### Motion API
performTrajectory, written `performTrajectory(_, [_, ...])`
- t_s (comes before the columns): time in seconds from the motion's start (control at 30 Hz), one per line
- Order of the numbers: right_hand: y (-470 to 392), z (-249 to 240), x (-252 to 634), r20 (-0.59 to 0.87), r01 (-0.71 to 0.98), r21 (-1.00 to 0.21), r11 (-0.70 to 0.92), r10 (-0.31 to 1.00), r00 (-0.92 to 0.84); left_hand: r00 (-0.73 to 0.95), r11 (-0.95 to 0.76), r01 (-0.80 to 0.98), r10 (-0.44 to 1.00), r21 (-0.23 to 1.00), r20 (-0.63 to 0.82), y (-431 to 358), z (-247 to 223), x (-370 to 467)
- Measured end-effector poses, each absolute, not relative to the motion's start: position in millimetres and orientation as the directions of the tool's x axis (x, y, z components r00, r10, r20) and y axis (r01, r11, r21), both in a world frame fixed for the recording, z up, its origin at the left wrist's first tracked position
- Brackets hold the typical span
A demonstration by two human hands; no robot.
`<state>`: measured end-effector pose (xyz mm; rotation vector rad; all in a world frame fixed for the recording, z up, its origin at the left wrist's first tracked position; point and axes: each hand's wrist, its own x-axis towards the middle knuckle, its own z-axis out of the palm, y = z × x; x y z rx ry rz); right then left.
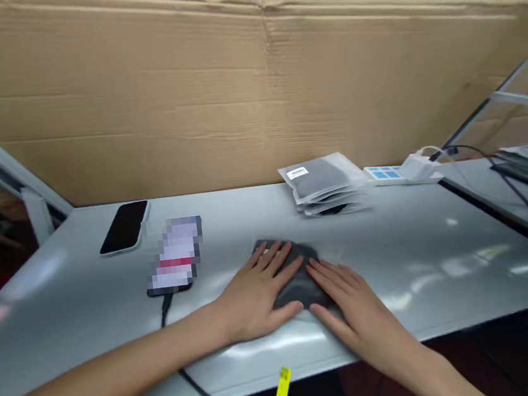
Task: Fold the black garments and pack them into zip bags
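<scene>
A dark flat packet (298, 289), apparently in a clear plastic bag, lies on the grey table (70, 334) near its front edge. Spread flat across its left side is my left hand (260, 294), fingers stretched out and pointing away from me. My right hand (352, 302) rests on the packet's right edge, fingers extended and thumb apart. Both hands press on it from above and neither grips it. Parts of the packet are hidden beneath the fingers.
Behind the hands is a stack of bagged grey packets (322, 182) with a white label. A power strip (383, 175) holds a white charger (417, 168). At left lie a black-screened phone (124, 226) and a lit, pixelated phone (175, 259) with a black cable (200, 389). Cardboard (161, 95) stands behind.
</scene>
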<state>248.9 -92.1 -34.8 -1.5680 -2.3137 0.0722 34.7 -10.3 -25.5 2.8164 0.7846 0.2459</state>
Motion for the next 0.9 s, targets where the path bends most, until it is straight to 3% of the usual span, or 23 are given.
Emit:
performTrajectory(0.2, [-110,-33,270,0.26,0.906,-0.251,0.341,0.925,-0.276,0.849,-0.839,0.492,0.521,0.231,0.084,-10,-21,34])
performTrajectory(0.37, [-131,-28,297,0.354,0.92,-0.242,0.308,0.911,-0.212,0.814,-0.808,0.534,0.571,0.248,0.108,-12,-21,39])
performTrajectory(0.7, [-131,-24,298,0.478,0.88,-0.243,0.408,0.84,-0.257,0.787,-0.776,0.561,0.608,0.287,0.106,-14,-15,41])
performTrajectory(0.77, [-128,-23,294,0.506,0.866,-0.24,0.438,0.818,-0.273,0.801,-0.826,0.508,0.557,0.244,0.217,-24,-12,47])
performTrajectory(0.9, [-129,-22,287,0.54,0.855,-0.237,0.46,0.795,-0.278,0.87,-0.97,0.241,0.228,0.027,0.437,-45,-13,73])
